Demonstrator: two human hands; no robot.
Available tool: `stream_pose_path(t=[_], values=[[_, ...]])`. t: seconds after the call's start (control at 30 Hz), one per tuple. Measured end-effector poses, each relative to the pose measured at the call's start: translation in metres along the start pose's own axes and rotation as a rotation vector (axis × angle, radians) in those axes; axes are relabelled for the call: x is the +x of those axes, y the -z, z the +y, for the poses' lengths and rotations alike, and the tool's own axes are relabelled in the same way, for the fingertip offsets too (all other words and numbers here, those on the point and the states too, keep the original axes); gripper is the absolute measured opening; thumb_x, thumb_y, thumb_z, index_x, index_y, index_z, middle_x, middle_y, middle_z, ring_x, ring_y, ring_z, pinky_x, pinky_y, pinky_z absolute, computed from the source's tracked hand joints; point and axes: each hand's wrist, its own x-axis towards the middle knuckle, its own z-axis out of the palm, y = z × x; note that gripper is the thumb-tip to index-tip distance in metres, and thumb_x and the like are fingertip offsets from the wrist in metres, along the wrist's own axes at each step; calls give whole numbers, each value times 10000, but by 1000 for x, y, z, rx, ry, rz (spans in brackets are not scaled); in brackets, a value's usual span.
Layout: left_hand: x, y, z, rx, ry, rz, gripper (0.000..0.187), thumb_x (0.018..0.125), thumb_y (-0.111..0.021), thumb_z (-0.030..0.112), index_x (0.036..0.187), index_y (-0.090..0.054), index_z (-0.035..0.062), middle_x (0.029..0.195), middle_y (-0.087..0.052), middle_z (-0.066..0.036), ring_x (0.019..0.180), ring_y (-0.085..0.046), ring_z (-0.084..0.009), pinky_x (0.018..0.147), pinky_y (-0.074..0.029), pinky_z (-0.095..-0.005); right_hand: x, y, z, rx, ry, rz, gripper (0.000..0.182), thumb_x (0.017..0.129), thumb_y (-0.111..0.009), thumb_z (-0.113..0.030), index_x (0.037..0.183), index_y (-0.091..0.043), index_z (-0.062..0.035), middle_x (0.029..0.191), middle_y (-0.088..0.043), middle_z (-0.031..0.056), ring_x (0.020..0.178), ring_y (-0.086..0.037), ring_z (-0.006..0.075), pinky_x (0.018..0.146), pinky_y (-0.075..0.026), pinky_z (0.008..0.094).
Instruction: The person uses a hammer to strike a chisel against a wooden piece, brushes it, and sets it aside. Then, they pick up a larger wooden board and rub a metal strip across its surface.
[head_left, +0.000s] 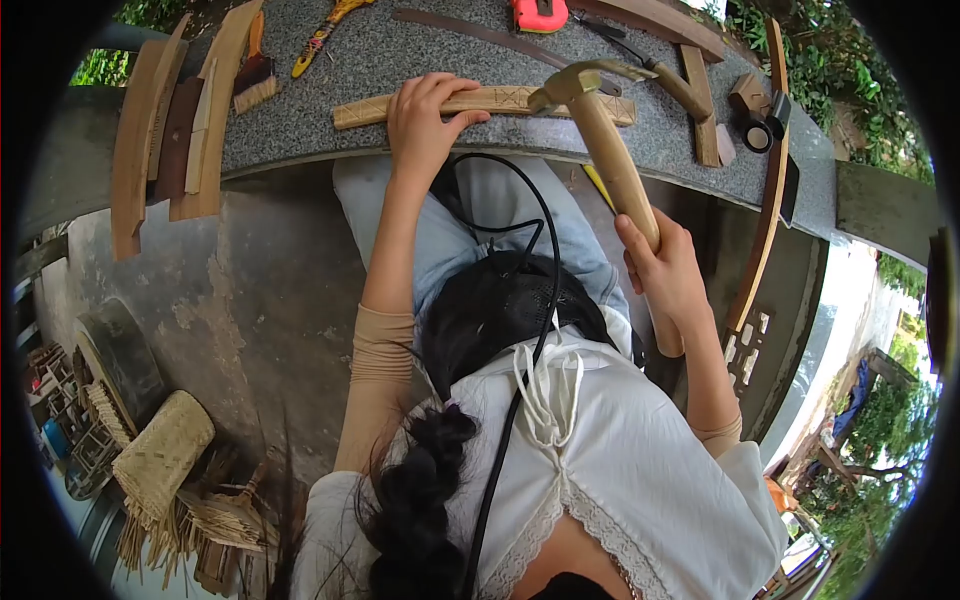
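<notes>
A light wooden strip with carved or drawn marks [500, 100] lies across the near edge of the grey stone table [380, 55]. Over its left part rests my left hand [428, 120], fingers wrapped round it. My right hand [665, 262] grips the wooden handle of a claw hammer [615, 160]. The hammer's metal head appears over the right part of the strip; whether it touches the wood I cannot tell.
Wooden pieces [145, 130] and a brush [256, 80] lie at the left. Beyond the strip are a yellow-handled brush [325, 35], a metal ruler [490, 38] and a red tape measure [540, 14]. A second hammer [680, 92] and a long curved strip [770, 200] lie right. A black cable [540, 200] crosses my lap.
</notes>
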Motion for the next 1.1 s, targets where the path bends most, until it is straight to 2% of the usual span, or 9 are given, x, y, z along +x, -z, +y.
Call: stream_pose_path(t=[0.13, 0.23, 0.47, 0.6, 0.77, 0.87, 0.97, 1.07, 1.1], values=[[0, 0, 2, -2, 20, -7, 397, 645, -785, 404, 969, -730, 182, 998, -653, 39, 1014, -567, -206, 898, -416, -366, 10, -16, 14, 21, 15, 53, 425, 911, -607, -418, 891, -624, 7, 543, -537, 85, 474, -534, 188, 502, -429, 351], [6, -2, -1, 8, 3, 15, 395, 645, -787, 406, 965, -726, 182, 993, -657, 40, 1001, -569, -206, 882, -424, -366, 15, -21, 29, -197, 98, -37, 427, 897, -617, -417, 917, -632, 10, 603, -590, 165, 544, -576, 315, 598, -466, 408], [0, 0, 1, 25, -17, 10, 404, 646, -787, 412, 972, -721, 183, 991, -658, 41, 991, -572, -206, 870, -434, -363, 17, -16, 15, -133, 97, 83, 417, 901, -616, -402, 947, -642, 12, 602, -592, 176, 553, -598, 303, 590, -465, 408], [-3, -1, -1, 11, -12, -7, 407, 646, -786, 417, 974, -723, 185, 989, -659, 39, 993, -573, -205, 871, -435, -364, 10, -3, 1, -150, -24, -42, 427, 903, -614, -408, 945, -643, 16, 569, -570, 158, 533, -598, 268, 573, -461, 399], [0, -1, -1, 1, 5, -16, 404, 651, -788, 414, 981, -723, 189, 997, -657, 39, 993, -573, -206, 879, -437, -366, 6, 3, 2, -77, 171, 98, 409, 915, -608, -392, 946, -635, 15, 572, -560, 140, 496, -534, 229, 547, -439, 382], [0, 1, 1, 25, 5, -28, 406, 652, -790, 410, 985, -721, 188, 1007, -657, 37, 993, -573, -207, 876, -437, -364, 15, -7, 11, -103, 63, 43, 405, 916, -607, -384, 942, -633, 19, 577, -560, 145, 505, -527, 222, 552, -438, 376], [0, -1, -2, 23, -17, -5, 409, 650, -790, 413, 985, -720, 187, 1007, -658, 34, 992, -572, -207, 868, -435, -362, 13, -1, 22, -182, 151, 61, 410, 912, -611, -385, 943, -635, 22, 574, -560, 138, 496, -524, 215, 547, -439, 372], [0, 0, 0, 30, -23, 4, 408, 652, -788, 417, 983, -720, 189, 1004, -658, 37, 992, -572, -205, 867, -435, -360, 2, 8, 1, -114, 71, 88, 410, 907, -617, -382, 948, -636, 25, 585, -573, 155, 510, -564, 251, 567, -454, 390], [-1, 1, -1, 32, -19, 3, 408, 652, -788, 417, 983, -720, 189, 1004, -658, 37, 992, -572, -205, 867, -435, -360, 4, 6, 5, -123, 76, 109, 405, 905, -619, -377, 953, -636, 25, 593, -583, 177, 540, -596, 310, 589, -466, 412]])
